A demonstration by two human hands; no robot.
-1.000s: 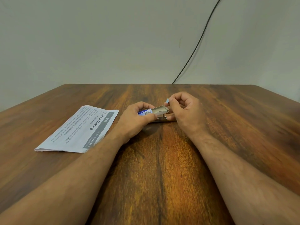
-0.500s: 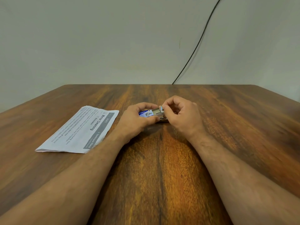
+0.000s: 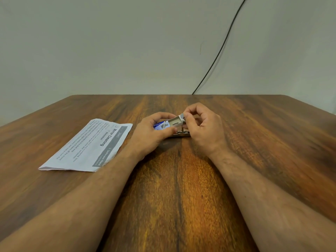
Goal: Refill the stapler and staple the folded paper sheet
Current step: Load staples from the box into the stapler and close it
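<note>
A small blue and white staple box [image 3: 164,125] is held above the table's middle, my left hand [image 3: 151,133] wrapped around its sleeve. Its grey inner tray [image 3: 176,121] sticks out to the right, and my right hand [image 3: 201,127] pinches the tray's end flap between thumb and forefinger. Under both hands lies a small metal stapler [image 3: 181,134], mostly hidden, flat on the wood. The folded printed paper sheet [image 3: 89,148] lies on the table to the left, apart from my hands.
The wooden table [image 3: 178,188] spreads wide in front of me, with its far edge against a plain wall. A black cable [image 3: 218,51] runs down the wall to the table's back edge.
My right hand closed in on the box's end half a second ago, and now the grey tray is drawn out to the right again with the flap pinched. The left hand stayed put.
</note>
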